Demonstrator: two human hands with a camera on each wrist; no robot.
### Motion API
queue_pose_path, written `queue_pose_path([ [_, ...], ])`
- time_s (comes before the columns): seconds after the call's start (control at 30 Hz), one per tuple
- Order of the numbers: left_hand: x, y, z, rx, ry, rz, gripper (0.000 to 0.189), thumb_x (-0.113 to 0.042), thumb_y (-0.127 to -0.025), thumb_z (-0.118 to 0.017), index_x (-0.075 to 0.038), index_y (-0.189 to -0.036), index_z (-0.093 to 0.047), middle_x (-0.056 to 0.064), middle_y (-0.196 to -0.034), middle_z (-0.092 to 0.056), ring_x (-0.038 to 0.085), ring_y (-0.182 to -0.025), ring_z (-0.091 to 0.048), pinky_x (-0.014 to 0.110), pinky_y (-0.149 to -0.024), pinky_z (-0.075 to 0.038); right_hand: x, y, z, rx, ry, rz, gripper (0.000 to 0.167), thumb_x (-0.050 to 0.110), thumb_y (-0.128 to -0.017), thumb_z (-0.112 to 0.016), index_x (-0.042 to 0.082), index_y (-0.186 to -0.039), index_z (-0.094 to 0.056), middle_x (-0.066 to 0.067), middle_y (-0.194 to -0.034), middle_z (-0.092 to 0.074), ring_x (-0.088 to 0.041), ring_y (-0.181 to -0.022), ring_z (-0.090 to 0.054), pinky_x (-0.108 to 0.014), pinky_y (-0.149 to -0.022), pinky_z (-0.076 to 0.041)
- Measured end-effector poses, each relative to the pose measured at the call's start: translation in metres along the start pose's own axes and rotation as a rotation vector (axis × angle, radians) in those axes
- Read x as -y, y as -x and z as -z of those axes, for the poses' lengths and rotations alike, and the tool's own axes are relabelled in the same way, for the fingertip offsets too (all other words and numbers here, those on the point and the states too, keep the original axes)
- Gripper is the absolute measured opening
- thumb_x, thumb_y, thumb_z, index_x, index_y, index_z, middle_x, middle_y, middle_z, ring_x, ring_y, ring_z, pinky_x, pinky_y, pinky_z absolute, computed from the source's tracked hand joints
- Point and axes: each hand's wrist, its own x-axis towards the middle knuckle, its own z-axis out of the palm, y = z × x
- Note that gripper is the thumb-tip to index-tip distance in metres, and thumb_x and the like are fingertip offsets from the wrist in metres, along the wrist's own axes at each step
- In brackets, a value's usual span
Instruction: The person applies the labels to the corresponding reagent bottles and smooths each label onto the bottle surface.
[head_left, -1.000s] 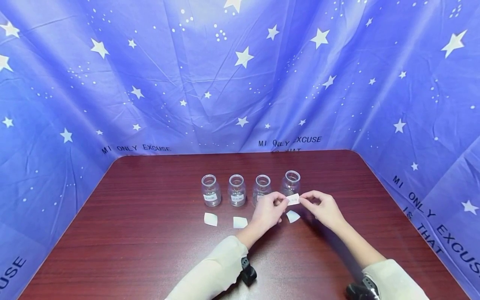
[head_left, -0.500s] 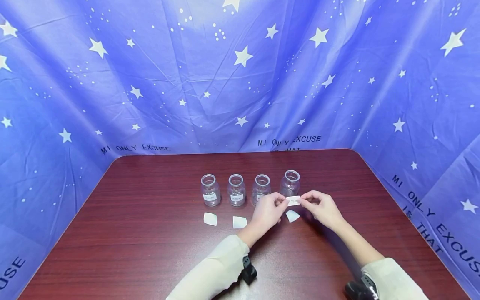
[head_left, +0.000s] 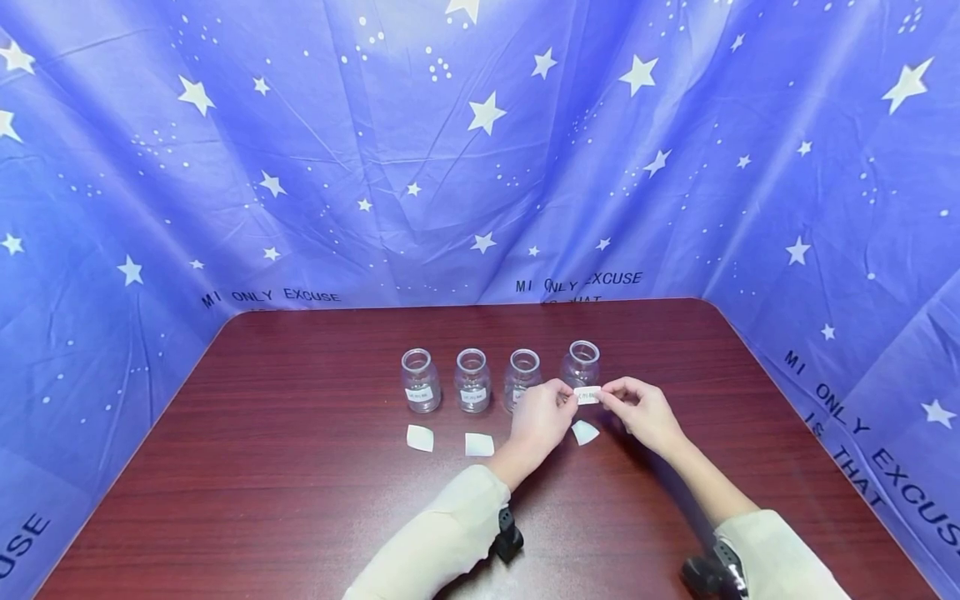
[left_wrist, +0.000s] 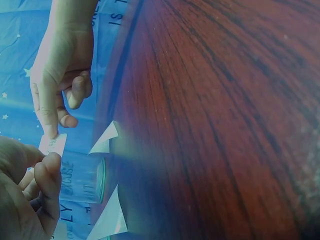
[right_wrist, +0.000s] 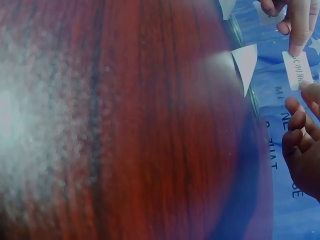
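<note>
A small white label (head_left: pixel 587 396) with dark print is stretched between both hands. My left hand (head_left: pixel 538 417) pinches its left end, and my right hand (head_left: pixel 647 417) pinches the right end. Right behind the label stands the rightmost clear glass jar (head_left: pixel 582 365), upright and open-topped; the label overlaps its lower front in the head view. In the right wrist view the print on the label (right_wrist: pixel 297 71) faces the camera. My left hand partly hides the neighbouring jar (head_left: pixel 523 375), which bears a similar label.
Further left in the row are two more jars, the leftmost (head_left: pixel 422 375) and its neighbour (head_left: pixel 472 375), both with labels. White paper pieces lie in front of the jars, including a left one (head_left: pixel 420 438), a middle one (head_left: pixel 480 445) and a right one (head_left: pixel 585 432). A starry blue curtain (head_left: pixel 420 167) surrounds the table.
Both hands have shifted slightly forward, bringing the label up a little against the rightmost jar in the head view. The left forearm has moved a little to the right. Jars and paper pieces stay put.
</note>
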Motion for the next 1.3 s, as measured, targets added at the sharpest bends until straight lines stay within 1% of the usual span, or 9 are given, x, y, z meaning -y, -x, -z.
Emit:
queue_pose_path([
  [0.13, -0.001, 0.000, -0.002, -0.041, -0.085, -0.045, 0.012, -0.023, -0.085, -0.063, -0.015, -0.089, -0.071, -0.007, -0.066, -0.068, 0.001, -0.052, -0.054, 0.015, -0.048, -0.038, -0.005, -0.002, -0.002, -0.010, 0.005, -0.016, 0.017, 0.018, -0.088, -0.065, 0.001, -0.092, -0.064, -0.022, -0.075, -0.064, -0.003, -0.040, -0.042, -0.024, -0.037, -0.038],
  [0.33, -0.001, -0.002, -0.004, -0.030, -0.150, -0.040, 0.013, -0.026, -0.086, -0.062, -0.017, -0.091, -0.070, -0.007, -0.069, -0.069, 0.003, -0.054, -0.055, 0.018, -0.049, -0.039, -0.008, -0.005, -0.003, -0.035, 0.009, -0.021, 0.018, 0.021, -0.087, -0.066, 0.003, -0.091, -0.065, -0.021, -0.075, -0.064, -0.004, -0.040, -0.042, -0.024, -0.037, -0.038],
  [0.43, 0.000, -0.003, -0.005, -0.027, -0.171, -0.038, 0.013, -0.027, -0.087, -0.062, -0.018, -0.091, -0.070, -0.006, -0.070, -0.069, 0.005, -0.054, -0.056, 0.020, -0.049, -0.040, -0.008, -0.005, -0.004, -0.033, 0.004, -0.023, 0.019, 0.022, -0.087, -0.066, 0.003, -0.091, -0.065, -0.019, -0.074, -0.064, -0.004, -0.040, -0.042, -0.024, -0.037, -0.038],
  [0.63, 0.000, -0.005, -0.006, -0.051, -0.224, -0.067, 0.012, -0.025, -0.087, -0.061, -0.017, -0.088, -0.069, -0.004, -0.071, -0.070, 0.010, -0.057, -0.061, 0.023, -0.050, -0.044, -0.010, -0.006, -0.006, -0.038, -0.013, -0.027, 0.020, 0.022, -0.087, -0.066, 0.002, -0.091, -0.064, -0.022, -0.074, -0.063, -0.003, -0.039, -0.042, -0.024, -0.036, -0.038],
  [0.87, 0.001, -0.006, -0.009, -0.074, -0.289, -0.084, 0.010, -0.025, -0.087, -0.061, -0.017, -0.086, -0.068, -0.002, -0.071, -0.070, 0.013, -0.058, -0.064, 0.024, -0.051, -0.045, -0.011, -0.008, -0.008, -0.050, -0.015, -0.043, 0.021, 0.020, -0.087, -0.066, 0.000, -0.092, -0.064, -0.020, -0.073, -0.062, -0.003, -0.039, -0.042, -0.024, -0.036, -0.038],
  [0.93, 0.001, -0.006, -0.009, -0.076, -0.303, -0.083, 0.011, -0.025, -0.087, -0.061, -0.017, -0.086, -0.068, -0.002, -0.071, -0.070, 0.013, -0.059, -0.064, 0.024, -0.051, -0.045, -0.008, -0.007, -0.008, -0.053, -0.025, -0.042, 0.020, 0.017, -0.087, -0.066, -0.002, -0.092, -0.064, -0.022, -0.073, -0.062, -0.002, -0.039, -0.041, -0.023, -0.036, -0.037],
  [1.0, 0.000, -0.006, -0.010, -0.082, -0.321, -0.083, 0.011, -0.026, -0.087, -0.061, -0.017, -0.086, -0.067, -0.002, -0.071, -0.070, 0.014, -0.059, -0.064, 0.025, -0.051, -0.046, 0.002, -0.005, -0.008, -0.057, -0.023, -0.041, 0.018, 0.013, -0.087, -0.065, -0.005, -0.092, -0.064, -0.025, -0.074, -0.062, -0.001, -0.039, -0.040, -0.021, -0.036, -0.036],
  [1.17, 0.000, -0.006, -0.010, -0.094, -0.346, -0.088, 0.011, -0.026, -0.087, -0.061, -0.017, -0.084, -0.066, -0.002, -0.070, -0.069, 0.016, -0.058, -0.064, 0.026, -0.051, -0.046, 0.029, 0.002, -0.005, -0.063, -0.005, -0.033, 0.016, 0.006, -0.087, -0.063, -0.009, -0.091, -0.063, -0.027, -0.074, -0.060, -0.001, -0.039, -0.039, -0.018, -0.036, -0.035],
  [1.3, 0.001, -0.007, -0.011, -0.090, -0.346, -0.084, 0.011, -0.026, -0.088, -0.061, -0.017, -0.085, -0.067, -0.001, -0.072, -0.070, 0.017, -0.060, -0.065, 0.027, -0.051, -0.047, 0.030, 0.002, -0.006, -0.068, -0.001, -0.028, 0.015, 0.006, -0.087, -0.064, -0.008, -0.090, -0.063, -0.026, -0.073, -0.060, 0.000, -0.038, -0.038, -0.019, -0.036, -0.035],
])
